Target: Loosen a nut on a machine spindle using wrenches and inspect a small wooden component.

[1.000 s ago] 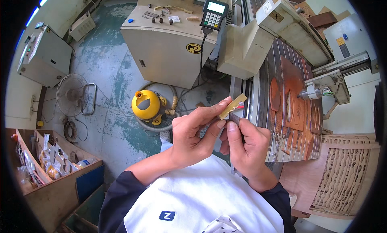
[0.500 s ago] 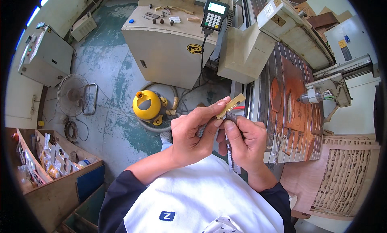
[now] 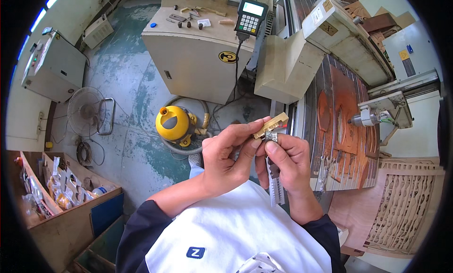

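Observation:
My left hand (image 3: 230, 154) pinches a small yellowish notched bar (image 3: 276, 123) between thumb and fingertips, its far end tilted up to the right. Whether it is wood or metal I cannot tell. Closed round a metal caliper (image 3: 275, 185) is my right hand (image 3: 289, 162), thumb on top. The caliper's graduated beam hangs down below the fingers. Its upper end meets the near side of the bar, in front of my chest; the exact contact is hidden by my fingertips.
A yellow vacuum cleaner (image 3: 172, 125) stands on the floor beyond my hands, before a grey control cabinet (image 3: 193, 60) with a handheld keypad (image 3: 250, 19). At right is a machine bed (image 3: 347, 107) bearing reddish-brown boards. An open wooden bin (image 3: 71, 221) sits at left.
My right hand has turned the caliper, so its beam shows more and swings slightly right. The notched bar has tilted a little in my left hand, which stays nearly in place.

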### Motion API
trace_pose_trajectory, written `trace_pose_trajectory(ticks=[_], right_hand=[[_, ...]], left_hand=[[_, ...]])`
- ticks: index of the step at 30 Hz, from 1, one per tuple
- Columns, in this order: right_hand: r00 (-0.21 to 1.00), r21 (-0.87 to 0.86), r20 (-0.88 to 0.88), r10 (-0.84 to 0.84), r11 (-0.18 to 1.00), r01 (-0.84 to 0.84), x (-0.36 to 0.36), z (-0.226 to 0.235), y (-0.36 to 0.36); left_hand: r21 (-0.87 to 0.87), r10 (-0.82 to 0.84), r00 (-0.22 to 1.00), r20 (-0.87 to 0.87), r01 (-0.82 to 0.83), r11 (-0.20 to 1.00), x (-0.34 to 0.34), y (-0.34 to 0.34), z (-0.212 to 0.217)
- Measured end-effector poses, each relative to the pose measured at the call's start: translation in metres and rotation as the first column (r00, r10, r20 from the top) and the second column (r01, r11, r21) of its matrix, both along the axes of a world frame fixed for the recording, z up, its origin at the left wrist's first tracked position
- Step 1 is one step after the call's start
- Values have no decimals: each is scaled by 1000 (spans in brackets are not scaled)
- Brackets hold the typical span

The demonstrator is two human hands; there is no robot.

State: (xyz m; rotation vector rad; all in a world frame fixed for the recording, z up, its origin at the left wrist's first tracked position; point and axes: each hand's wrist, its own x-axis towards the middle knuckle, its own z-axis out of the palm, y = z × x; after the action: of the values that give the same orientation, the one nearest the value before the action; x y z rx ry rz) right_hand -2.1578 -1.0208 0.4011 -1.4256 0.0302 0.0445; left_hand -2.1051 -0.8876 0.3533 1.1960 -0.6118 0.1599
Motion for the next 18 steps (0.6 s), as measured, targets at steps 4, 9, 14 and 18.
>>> trace_pose_trajectory(ticks=[4, 9, 14, 18], right_hand=[[975, -314, 216, -49, 942, 117, 7, 1, 3], [957, -446, 284, -59, 876, 186, 14, 2, 0], [953, -476, 296, -65, 855, 207, 25, 2, -2], [947, -507, 315, -57, 834, 219, 33, 3, -3]], left_hand=[[9, 11, 999, -30, -11, 1000, 7, -2, 0], [34, 48, 997, 54, -50, 998, 17, -6, 0], [59, 44, 997, 70, -48, 997, 28, -9, 4], [54, 98, 988, 123, -105, 993, 36, -13, 0]])
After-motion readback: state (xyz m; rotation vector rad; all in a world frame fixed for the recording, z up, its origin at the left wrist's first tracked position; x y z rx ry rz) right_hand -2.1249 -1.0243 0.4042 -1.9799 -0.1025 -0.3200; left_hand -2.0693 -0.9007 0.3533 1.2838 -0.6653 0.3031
